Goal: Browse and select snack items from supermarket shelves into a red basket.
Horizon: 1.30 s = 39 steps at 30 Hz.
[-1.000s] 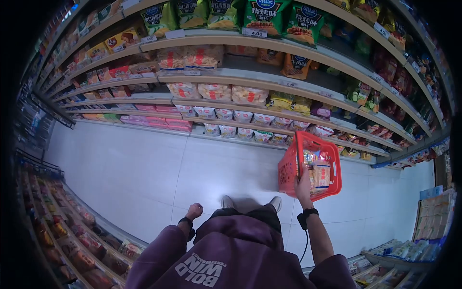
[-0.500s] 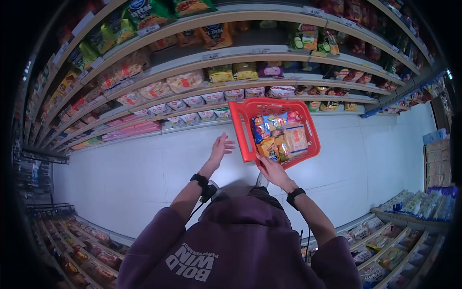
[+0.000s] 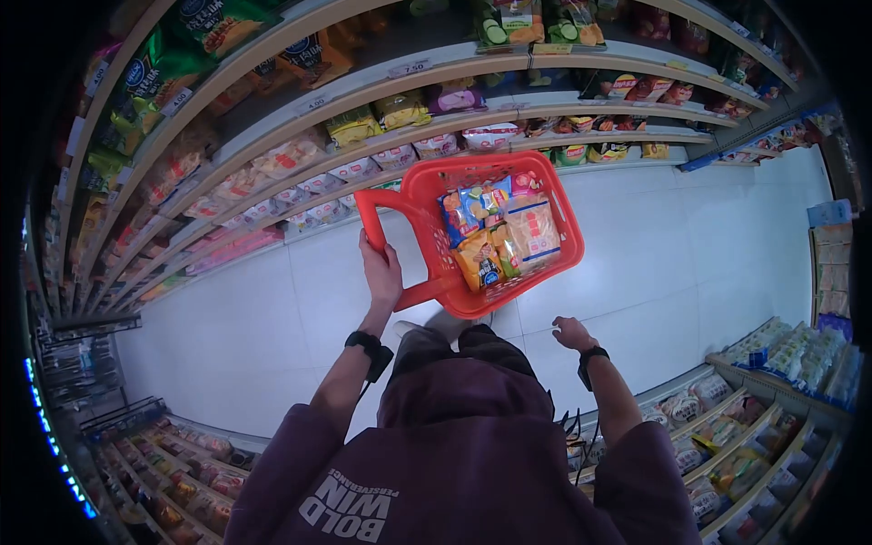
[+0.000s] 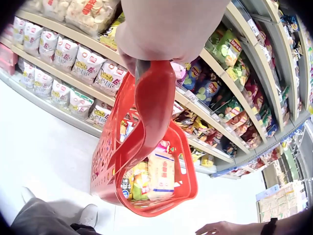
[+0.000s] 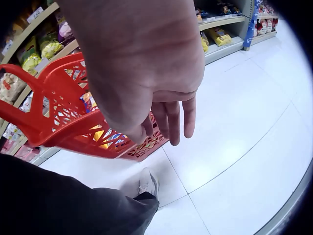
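Note:
My left hand (image 3: 381, 274) grips the handle (image 3: 370, 218) of a red plastic shopping basket (image 3: 568, 227). In the left wrist view the hand wraps over the top of the red handle (image 4: 157, 93), and the basket hangs tilted below it. Inside lie several snack packs: a clear pack with red print (image 3: 533, 231), an orange bag (image 3: 479, 261) and a blue bag (image 3: 459, 218). My right hand (image 3: 572, 333) is apart from the basket, to its lower right, holding nothing. Its fingers (image 5: 173, 122) hang loosely bent in the right wrist view.
Long shelves (image 3: 436, 136) of bagged snacks run along the far side of the aisle. More low shelves of packs (image 3: 727, 454) stand behind on the near side. White tiled floor (image 3: 654, 236) lies between them. My shoes show beneath the basket, one white shoe (image 5: 148, 182) in the right wrist view.
The basket has passed from my right hand to my left and moved left. My left hand came up to its handle; the right let go and drew away. The view shifted right along the shelves.

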{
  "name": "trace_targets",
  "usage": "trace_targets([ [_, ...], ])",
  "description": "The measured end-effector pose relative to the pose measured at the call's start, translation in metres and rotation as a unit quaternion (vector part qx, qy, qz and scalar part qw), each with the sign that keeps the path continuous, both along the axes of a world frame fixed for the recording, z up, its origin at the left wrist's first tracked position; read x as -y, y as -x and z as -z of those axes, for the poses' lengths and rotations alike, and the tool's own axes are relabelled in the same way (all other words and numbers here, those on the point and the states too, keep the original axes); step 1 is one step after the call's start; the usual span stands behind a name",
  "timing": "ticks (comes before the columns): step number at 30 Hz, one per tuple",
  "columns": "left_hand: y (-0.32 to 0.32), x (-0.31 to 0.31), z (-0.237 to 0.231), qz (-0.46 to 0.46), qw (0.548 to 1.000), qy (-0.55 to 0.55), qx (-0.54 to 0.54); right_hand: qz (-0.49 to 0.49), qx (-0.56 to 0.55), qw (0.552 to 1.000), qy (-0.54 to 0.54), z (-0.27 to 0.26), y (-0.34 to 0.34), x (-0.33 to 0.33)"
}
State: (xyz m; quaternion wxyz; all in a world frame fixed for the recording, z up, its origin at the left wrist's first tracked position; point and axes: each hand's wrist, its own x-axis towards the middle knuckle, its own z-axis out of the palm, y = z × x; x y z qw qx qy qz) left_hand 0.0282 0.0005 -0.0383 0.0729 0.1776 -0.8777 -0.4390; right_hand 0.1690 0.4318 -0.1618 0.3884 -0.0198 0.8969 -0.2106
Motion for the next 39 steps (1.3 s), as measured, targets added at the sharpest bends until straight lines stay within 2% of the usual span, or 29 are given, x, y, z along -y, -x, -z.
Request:
trace_targets([
  [1,-0.002,-0.009,-0.015,0.005,0.999,0.014,-0.034,0.018,-0.013,1.0,0.012,0.008,0.006,-0.002],
  [4,-0.003,-0.012,-0.023,0.005,0.997,0.06,-0.043,0.075,-0.065,0.994,0.055,0.029,0.036,0.003],
  [6,-0.003,-0.01,-0.021,-0.015,0.999,0.033,-0.03,0.086,-0.067,0.991,0.082,0.029,0.072,0.03],
  [7,-0.003,-0.009,-0.019,-0.018,0.995,0.086,-0.04,0.111,-0.089,0.982,0.12,0.039,0.083,0.039],
  [9,-0.001,-0.013,-0.028,-0.042,0.998,0.056,-0.001,0.077,-0.075,0.993,0.055,0.049,0.114,0.059],
  [10,-0.001,-0.013,-0.028,-0.047,0.998,0.041,0.01,0.094,-0.058,0.994,-0.029,0.051,0.126,0.07],
  [11,-0.001,-0.013,-0.026,-0.06,0.997,0.041,0.021,0.094,-0.041,0.995,-0.016,0.062,0.134,0.067],
  [12,0.0,-0.015,-0.03,-0.056,0.996,0.064,0.017,0.127,0.039,0.991,0.014,0.122,0.137,0.055],
  [14,0.002,-0.016,-0.033,-0.056,0.997,0.048,0.038,0.153,-0.038,0.988,0.008,0.11,0.151,0.066],
  [15,0.004,-0.018,-0.039,-0.06,0.995,0.035,0.071,0.196,0.0,0.98,0.03,0.175,0.153,0.056],
  [16,0.005,-0.019,-0.042,-0.063,0.992,0.02,0.105,0.24,0.041,0.969,0.049,0.17,0.168,0.066],
  [17,0.005,-0.019,-0.039,-0.061,0.991,0.04,0.108,0.426,0.181,0.868,0.18,0.161,0.171,0.067],
  [18,0.007,-0.021,-0.041,-0.063,0.99,0.033,0.118,0.209,0.052,0.948,0.235,0.201,0.165,0.056],
  [19,0.009,-0.023,-0.047,-0.065,0.989,0.027,0.13,0.315,0.133,0.877,0.336,0.189,0.167,0.063],
  [20,0.009,-0.025,-0.049,-0.066,0.988,0.017,0.142,0.424,0.224,0.772,0.417,0.178,0.177,0.07],
  [21,0.012,-0.026,-0.049,-0.053,0.99,0.052,0.116,0.532,0.3,0.641,0.466,0.18,0.183,0.073],
  [22,0.016,-0.027,-0.05,-0.059,0.988,0.039,0.139,0.626,0.377,0.476,0.489,0.185,0.186,0.077],
  [24,0.017,-0.03,-0.056,-0.079,0.98,0.01,0.185,0.478,0.175,0.75,0.423,0.215,0.175,0.089],
  [25,0.016,-0.028,-0.052,-0.078,0.98,0.035,0.18,0.419,0.125,0.859,0.268,0.23,0.175,0.093],
  [28,0.014,-0.026,-0.046,-0.08,0.982,0.054,0.165,0.452,0.165,0.834,0.269,0.256,0.176,0.098],
  [29,0.013,-0.026,-0.044,-0.082,0.982,0.058,0.16,0.546,0.201,0.696,0.421,0.292,0.168,0.096],
  [30,0.013,-0.027,-0.043,-0.082,0.983,0.062,0.153,0.612,0.225,0.52,0.551,0.329,0.16,0.092],
  [31,0.014,-0.028,-0.043,-0.083,0.984,0.066,0.145,0.601,0.219,0.52,0.566,0.362,0.154,0.089],
  [33,0.014,-0.028,-0.045,-0.082,0.981,0.063,0.166,0.553,0.22,0.622,0.508,0.346,0.168,0.084],
  [34,0.014,-0.027,-0.046,-0.081,0.979,0.062,0.175,0.526,0.218,0.67,0.477,0.365,0.168,0.079],
  [35,0.014,-0.027,-0.046,-0.084,0.978,0.062,0.179,0.695,0.25,0.386,0.553,0.386,0.167,0.079],
  [38,0.013,-0.026,-0.044,-0.087,0.977,0.069,0.181,0.728,0.323,0.195,0.572,0.373,0.183,0.072],
  [39,0.013,-0.026,-0.043,-0.085,0.978,0.073,0.177,0.723,0.329,0.248,0.555,0.372,0.181,0.069],
])
